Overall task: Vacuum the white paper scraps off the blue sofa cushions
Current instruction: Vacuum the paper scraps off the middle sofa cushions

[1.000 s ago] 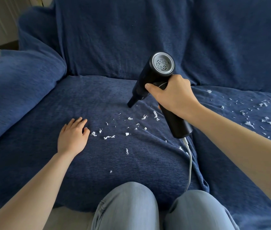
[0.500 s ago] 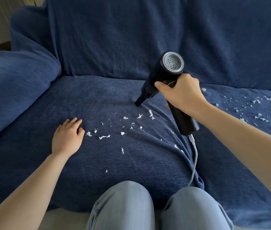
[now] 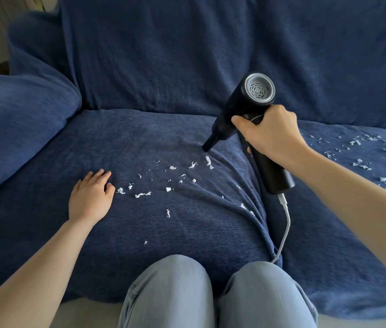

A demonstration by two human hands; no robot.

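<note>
White paper scraps [image 3: 170, 183] scattered across blue sofa cushions [image 3: 140, 143].

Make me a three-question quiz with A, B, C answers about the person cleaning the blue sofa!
1. Where does the vacuum's nozzle point?
A. at the seat cushion, just behind the scraps
B. at the armrest
C. at the knees

2. What colour is the vacuum's cable?
A. red
B. white
C. black

3. What is the left hand doing?
A. holding scraps
B. gripping the vacuum
C. lying flat and open on the cushion

Answers: 1 A, the tip meets the seat cushion beyond the nearest paper scraps. 2 B, a white cable hangs from the handle's end. 3 C, the palm is down and the fingers are spread, while the right hand grips the vacuum.
</note>
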